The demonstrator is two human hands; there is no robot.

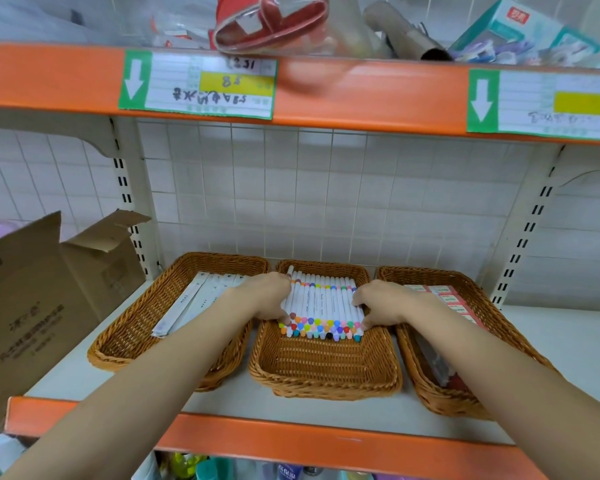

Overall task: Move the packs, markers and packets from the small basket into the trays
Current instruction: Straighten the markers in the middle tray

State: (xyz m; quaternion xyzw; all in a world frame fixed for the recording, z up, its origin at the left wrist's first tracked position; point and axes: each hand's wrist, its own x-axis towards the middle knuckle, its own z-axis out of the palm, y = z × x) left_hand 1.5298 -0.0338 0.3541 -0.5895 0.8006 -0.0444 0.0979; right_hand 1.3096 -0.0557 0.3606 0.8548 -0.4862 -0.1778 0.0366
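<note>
Woven wicker middle tray holds the stack of white markers with coloured caps against its back edge, left hand and right hand curled around its sides; squeeze evenly, aligning caps.

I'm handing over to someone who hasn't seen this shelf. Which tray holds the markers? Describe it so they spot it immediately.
On the white shelf with the orange front edge, three wicker trays sit side by side. The markers lie in the middle tray, with the left hand and right hand at either side of the bundle. Only it shows white barrels with many-coloured caps; the left tray holds white packs, the right tray red ones.
</note>
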